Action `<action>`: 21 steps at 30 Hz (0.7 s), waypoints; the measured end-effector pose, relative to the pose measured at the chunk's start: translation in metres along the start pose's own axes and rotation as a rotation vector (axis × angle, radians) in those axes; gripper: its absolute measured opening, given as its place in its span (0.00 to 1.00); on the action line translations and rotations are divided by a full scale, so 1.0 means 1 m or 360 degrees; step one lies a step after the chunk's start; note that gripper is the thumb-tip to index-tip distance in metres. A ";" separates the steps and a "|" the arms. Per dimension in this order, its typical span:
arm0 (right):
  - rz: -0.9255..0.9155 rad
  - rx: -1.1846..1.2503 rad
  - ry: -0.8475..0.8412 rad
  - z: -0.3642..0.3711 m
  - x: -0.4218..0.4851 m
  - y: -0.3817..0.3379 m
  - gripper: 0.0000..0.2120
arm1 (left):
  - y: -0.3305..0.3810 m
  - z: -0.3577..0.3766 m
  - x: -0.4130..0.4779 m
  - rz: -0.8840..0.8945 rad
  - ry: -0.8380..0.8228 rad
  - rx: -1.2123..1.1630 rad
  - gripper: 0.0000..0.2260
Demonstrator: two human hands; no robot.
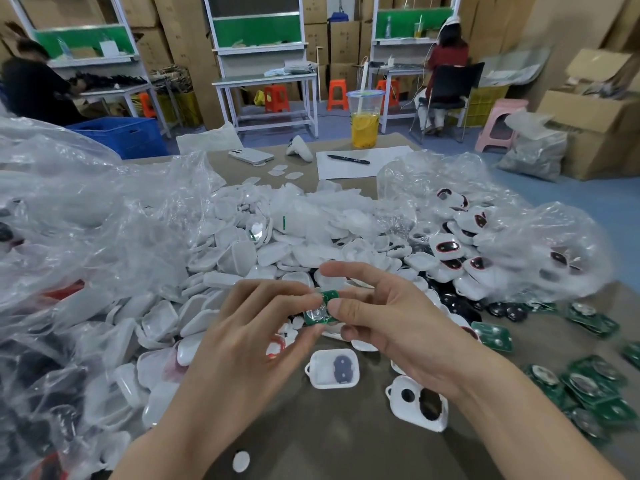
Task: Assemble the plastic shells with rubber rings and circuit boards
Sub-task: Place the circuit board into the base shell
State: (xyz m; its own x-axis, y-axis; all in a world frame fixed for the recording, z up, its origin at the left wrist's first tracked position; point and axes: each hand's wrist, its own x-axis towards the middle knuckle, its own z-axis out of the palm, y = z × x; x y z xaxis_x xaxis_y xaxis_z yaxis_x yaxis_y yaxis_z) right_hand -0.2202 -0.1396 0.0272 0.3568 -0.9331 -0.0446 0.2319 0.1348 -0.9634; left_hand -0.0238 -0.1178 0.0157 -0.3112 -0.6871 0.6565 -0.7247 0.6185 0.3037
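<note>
A small green circuit board [320,308] with round metal contacts is pinched between my left hand [249,327] and my right hand [384,313] above the table. Just below it lies an open white plastic shell [333,369] with a grey rubber ring inside. To its right lies another white shell [417,403] with two dark oval holes. Loose green circuit boards [585,386] are heaped at the right. A large pile of white shells [277,244] fills the middle of the table.
Crumpled clear plastic bags [86,230] crowd the left and a bag of assembled shells [502,237] the right. Farther back stand a drink cup [365,119], a phone [250,156] and a pen on paper [348,159]. A white disc [241,461] lies near me.
</note>
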 end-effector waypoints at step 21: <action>-0.0430 -0.1944 0.0073 -0.041 -0.029 0.005 0.18 | -0.005 -0.010 -0.010 -0.0007 -0.0540 -0.0036 0.08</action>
State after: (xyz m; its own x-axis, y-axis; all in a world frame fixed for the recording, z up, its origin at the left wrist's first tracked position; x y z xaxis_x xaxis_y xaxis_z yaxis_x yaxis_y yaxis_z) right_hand -0.2663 -0.1257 0.0125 0.3913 -0.8968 0.2067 -0.7062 -0.4366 -0.5574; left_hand -0.0110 -0.1105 0.0142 -0.4976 -0.7751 0.3893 -0.7138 0.6209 0.3240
